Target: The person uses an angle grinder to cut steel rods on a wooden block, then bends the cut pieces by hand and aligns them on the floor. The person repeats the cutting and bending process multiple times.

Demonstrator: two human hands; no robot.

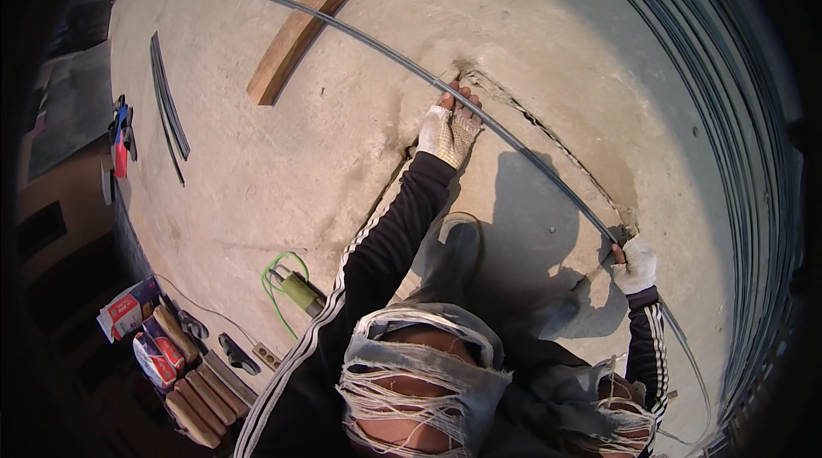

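Note:
A long thin metal strip point(360, 34) lies across the concrete floor point(257, 167), running from the far left over a wooden plank point(295, 38) to the near right. My left hand point(449, 120), in a worn fingerless glove, grips the strip near its middle. Farther along, close to my right knee, my right hand point(635, 265) in a white glove is closed around the same strip. Both sleeves are black with white stripes. My torn grey trousers point(428, 372) fill the bottom of the view.
A stack of many more metal strips point(736, 115) curves along the right side. Two short strips point(169, 111) lie at the left near red and blue tools point(120, 137). A green cable with a tool point(291, 287), cardboard boxes point(141, 330) and wooden handles point(193, 389) sit lower left. A crack point(548, 133) runs through the floor.

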